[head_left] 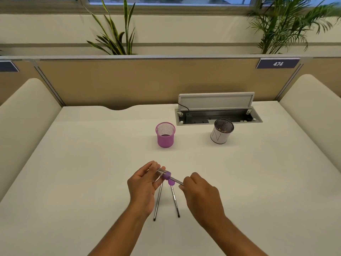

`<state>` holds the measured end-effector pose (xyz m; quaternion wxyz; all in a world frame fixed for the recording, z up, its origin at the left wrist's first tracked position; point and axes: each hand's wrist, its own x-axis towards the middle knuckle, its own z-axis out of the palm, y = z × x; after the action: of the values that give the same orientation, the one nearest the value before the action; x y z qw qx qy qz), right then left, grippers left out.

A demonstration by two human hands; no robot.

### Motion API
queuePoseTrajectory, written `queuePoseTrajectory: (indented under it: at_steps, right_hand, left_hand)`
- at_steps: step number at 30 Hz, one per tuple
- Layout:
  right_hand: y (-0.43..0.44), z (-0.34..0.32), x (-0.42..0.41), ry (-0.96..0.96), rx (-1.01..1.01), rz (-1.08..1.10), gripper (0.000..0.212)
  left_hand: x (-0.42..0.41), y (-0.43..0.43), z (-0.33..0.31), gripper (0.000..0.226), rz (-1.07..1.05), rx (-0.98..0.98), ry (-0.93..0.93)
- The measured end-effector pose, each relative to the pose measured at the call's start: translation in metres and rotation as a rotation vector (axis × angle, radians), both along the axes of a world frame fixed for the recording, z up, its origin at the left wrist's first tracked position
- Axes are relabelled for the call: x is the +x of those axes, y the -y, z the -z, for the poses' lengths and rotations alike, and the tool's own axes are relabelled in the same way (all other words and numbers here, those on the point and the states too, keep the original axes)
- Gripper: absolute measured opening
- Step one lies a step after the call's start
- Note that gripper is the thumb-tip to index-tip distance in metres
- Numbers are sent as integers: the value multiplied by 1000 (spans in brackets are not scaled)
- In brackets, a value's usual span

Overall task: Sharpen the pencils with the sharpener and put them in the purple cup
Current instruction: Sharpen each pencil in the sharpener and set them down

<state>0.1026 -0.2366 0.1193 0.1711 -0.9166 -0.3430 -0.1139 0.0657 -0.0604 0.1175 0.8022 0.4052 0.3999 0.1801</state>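
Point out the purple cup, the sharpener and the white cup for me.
purple cup (165, 139): head view, front of mesh wall.
sharpener (167, 175): head view, purple cap.
white cup (219, 136): head view, white side wall.

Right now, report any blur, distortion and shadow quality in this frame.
Head view: wide-angle bending curves the partition rail and desk edges; the palm plant at top right smears with blur; light is soft and even, with faint shadows under the purple cup and both hands.
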Motion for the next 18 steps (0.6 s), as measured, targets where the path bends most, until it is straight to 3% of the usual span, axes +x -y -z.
queuePoseTrajectory:
  at_steps: [2, 4, 5, 8, 9, 10, 12, 18]
  right_hand:
    - [1, 2, 0, 75, -14, -33, 28]
    - [-2, 6, -3, -31, 5, -17, 27]
    - [-5, 4, -4, -191, 65, 37, 29]
    - [-7, -16, 3, -1070, 490, 175, 30]
    - [-6, -22, 5, -1279, 578, 207, 30]
    - [-5, -26, 7, -1366, 605, 221, 30]
    - [-6, -31, 6, -1316, 579, 219, 27]
    - [-8, -9, 6, -510, 216, 137, 26]
  left_hand:
    - [0, -1, -1, 22, 4, -2, 3]
    - [1, -2, -2, 24, 19, 3, 10]
    - [1, -3, -3, 25, 31, 6, 17]
    - [3, -8, -6, 24, 78, 12, 43]
    - [3, -8, -7, 24, 89, 10, 48]
    - [4, -8, -7, 24, 94, 9, 50]
    - [4, -7, -7, 24, 87, 7, 54]
    - [4, -2, -7, 24, 56, 13, 27]
